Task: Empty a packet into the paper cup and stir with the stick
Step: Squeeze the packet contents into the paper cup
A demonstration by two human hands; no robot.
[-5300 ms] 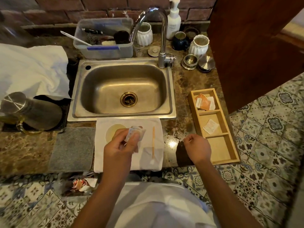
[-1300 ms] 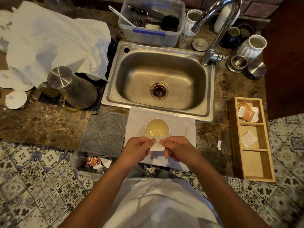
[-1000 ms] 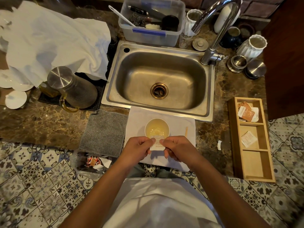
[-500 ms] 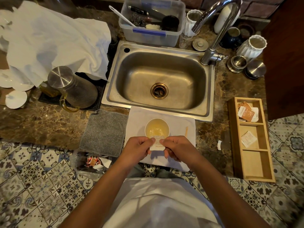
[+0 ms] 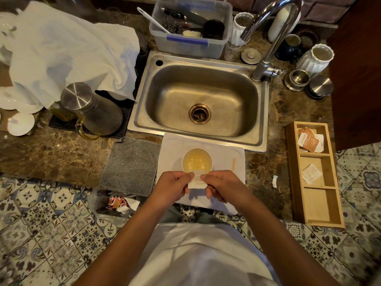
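Here left hand [image 5: 172, 185], right hand [image 5: 221, 185] fingers pinching packet [image 5: 197, 181] above paper cup [image 5: 196, 162]

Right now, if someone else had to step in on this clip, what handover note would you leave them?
Left hand and right hand: both pinch the packet, one on each side, at the near rim of the paper cup.
Paper cup: upright on the white cloth in front of the sink, pale yellow liquid inside.
Stick: lies on the cloth right of the cup, untouched.
Done: packet picked up and brought to the cup.
Cannot tell: whether it is torn open or any contents are in.
Left: empty the packet into the cup, take the stick, stir.
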